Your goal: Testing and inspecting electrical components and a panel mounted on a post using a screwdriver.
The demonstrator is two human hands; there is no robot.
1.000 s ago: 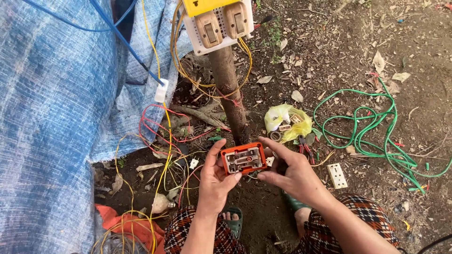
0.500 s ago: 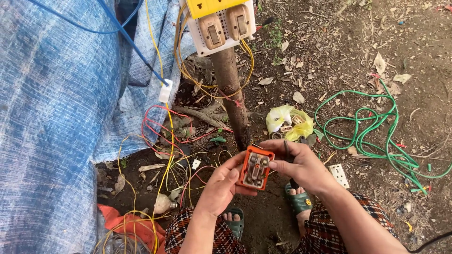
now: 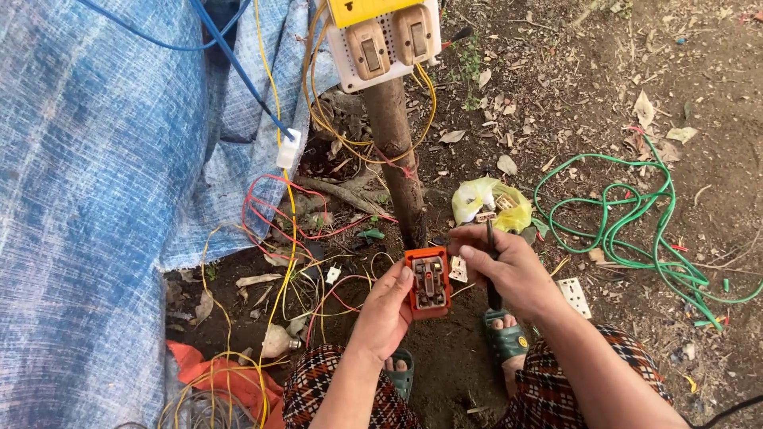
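The orange switch box [image 3: 428, 283] sat upright in the left hand [image 3: 387, 314], fingers clamped round its left edge and lower end, its open face and metal contacts turned up to the camera. The right hand [image 3: 506, 266] hovered at the box's 3 o'clock, just beside it and closed around a thin dark tool [image 3: 492, 266] — the shaft ran up and down through the fist, tip hidden from view. Whether that hand touched the box, hard to tell.

Below it all was bare brown dirt [image 3: 604, 87], strewn with dry leaves; no bench here, just open ground. At 12 o'clock from the box rose a wooden post [image 3: 400, 159], carrying a white board [image 3: 387, 40] with two tan switches and a yellow cap. Yellow wires [image 3: 290, 238] looped off that board and trailed down at 9 o'clock, tangled with red ones. A blue tarp [image 3: 95, 199] filled the whole left side. At 2 o'clock lay a yellow plastic bag [image 3: 489, 202]; further out at 3 o'clock, a coiled green cable [image 3: 628, 230]. A white socket plate [image 3: 574, 296] rested at 4 o'clock — near the right wrist. A green sandal [image 3: 506, 342] showed right under the hands.
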